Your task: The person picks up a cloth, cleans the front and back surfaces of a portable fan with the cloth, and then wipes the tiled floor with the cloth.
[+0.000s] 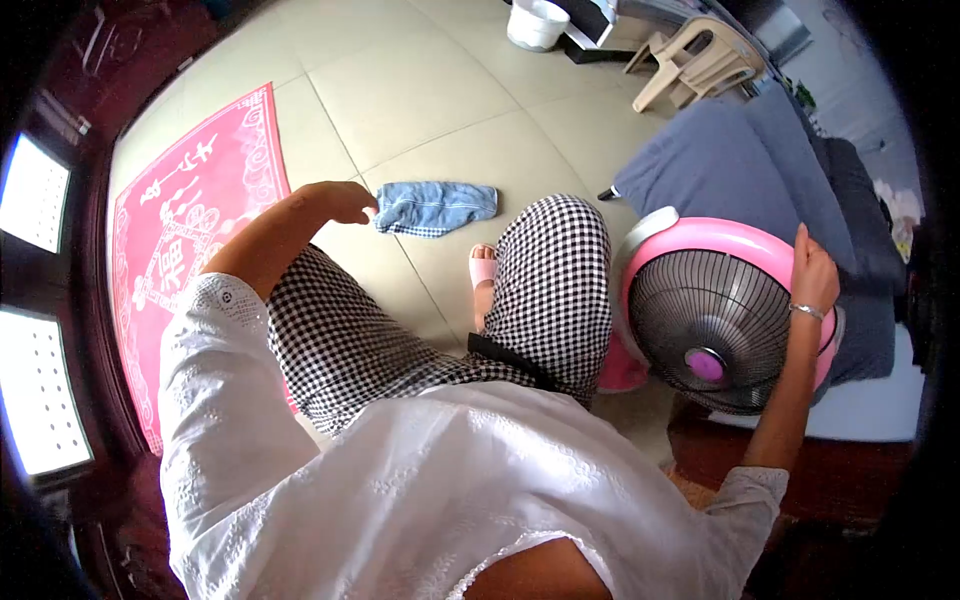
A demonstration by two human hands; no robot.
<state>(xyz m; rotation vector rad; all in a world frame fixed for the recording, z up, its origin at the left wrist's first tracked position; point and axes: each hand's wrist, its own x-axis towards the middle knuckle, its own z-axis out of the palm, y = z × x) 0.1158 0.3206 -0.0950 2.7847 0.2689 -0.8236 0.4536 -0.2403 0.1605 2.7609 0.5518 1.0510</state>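
On the right, my right hand (pixel 815 275) grips the pink outer rim of a round electric fan (pixel 745 238) with a dark wire grille. The fan faces up toward me, beside my knee. My left hand (pixel 348 203) is out in front of my other knee, its fingers curled closed. A light blue denim garment (pixel 437 207) is just past its fingertips, over the tiled floor. Its left end meets the fingers in view, but I cannot tell whether they hold it.
A pink mat (pixel 200 215) with white Chinese characters covers the floor at left. Grey-blue cloth (pixel 720 155) drapes behind the fan. Further off are a beige plastic chair (pixel 700 62) and a white bucket (pixel 537 25). Dark wooden furniture (pixel 90 190) lines the left edge.
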